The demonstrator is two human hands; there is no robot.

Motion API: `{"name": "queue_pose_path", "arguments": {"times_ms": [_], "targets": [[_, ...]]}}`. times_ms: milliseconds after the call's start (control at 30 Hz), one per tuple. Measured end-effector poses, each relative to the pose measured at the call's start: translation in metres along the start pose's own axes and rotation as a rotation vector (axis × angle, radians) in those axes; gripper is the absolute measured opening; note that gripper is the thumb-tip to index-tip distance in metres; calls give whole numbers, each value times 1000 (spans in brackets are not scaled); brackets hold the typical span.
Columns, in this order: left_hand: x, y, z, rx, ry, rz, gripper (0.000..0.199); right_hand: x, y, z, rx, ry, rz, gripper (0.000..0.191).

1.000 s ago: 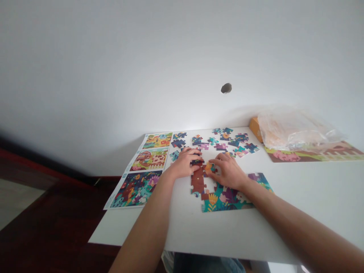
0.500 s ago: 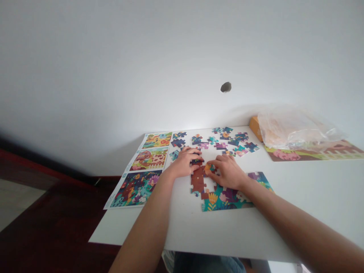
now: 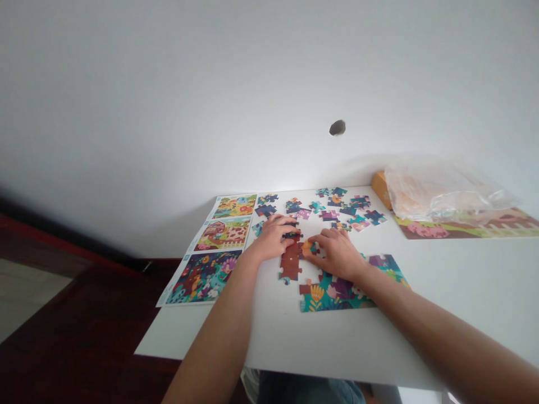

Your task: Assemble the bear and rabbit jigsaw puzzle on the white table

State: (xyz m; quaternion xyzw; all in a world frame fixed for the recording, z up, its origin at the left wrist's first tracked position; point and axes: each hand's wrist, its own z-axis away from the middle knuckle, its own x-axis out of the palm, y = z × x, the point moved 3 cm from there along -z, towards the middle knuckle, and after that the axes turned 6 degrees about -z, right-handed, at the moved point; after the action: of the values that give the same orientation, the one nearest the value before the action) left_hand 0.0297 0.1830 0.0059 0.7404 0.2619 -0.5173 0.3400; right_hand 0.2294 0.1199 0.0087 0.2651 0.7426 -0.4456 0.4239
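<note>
My left hand [image 3: 275, 238] has its fingers curled over the upper end of a joined strip of brown puzzle pieces [image 3: 290, 264], gripping it against the table. Between the thumb and fingers of my right hand [image 3: 338, 253] is a puzzle piece with orange on it [image 3: 307, 248], touching or nearly touching the strip's right edge. Under and below my right wrist lies a larger joined puzzle section [image 3: 332, 297] with flowers and teal leaves, partly hidden by the hand and forearm. A small gap separates its left end from the brown strip.
Several loose puzzle pieces [image 3: 330, 215] lie across the back of the white table [image 3: 269, 336]. A reference sheet [image 3: 170, 292] with three pictures is on the left. At the back right, a clear plastic bag [image 3: 446, 191] and an orange box [image 3: 380, 188] rest by a farm picture [image 3: 425, 229].
The brown strip has shifted slightly left and away from the lower flower section, opening a gap there. Both hands stay on their pieces. The view has moved a little.
</note>
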Motion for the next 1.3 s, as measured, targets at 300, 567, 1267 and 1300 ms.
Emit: {"name": "queue_pose_path", "arguments": {"times_ms": [300, 567, 1267, 1300], "targets": [[-1, 0, -1, 48, -8, 24, 26, -2, -1, 0, 2, -16, -15, 40], [-3, 3, 0, 32, -32, 13, 28, -4, -2, 0, -1, -15, -18, 38], [-7, 10, 2, 108, -143, 99, 55, 0, 7, -3, 94, 75, 4, 32], [-8, 11, 2, 109, -145, 108, 57, -1, 7, -3, 97, 74, 7, 33]]}}
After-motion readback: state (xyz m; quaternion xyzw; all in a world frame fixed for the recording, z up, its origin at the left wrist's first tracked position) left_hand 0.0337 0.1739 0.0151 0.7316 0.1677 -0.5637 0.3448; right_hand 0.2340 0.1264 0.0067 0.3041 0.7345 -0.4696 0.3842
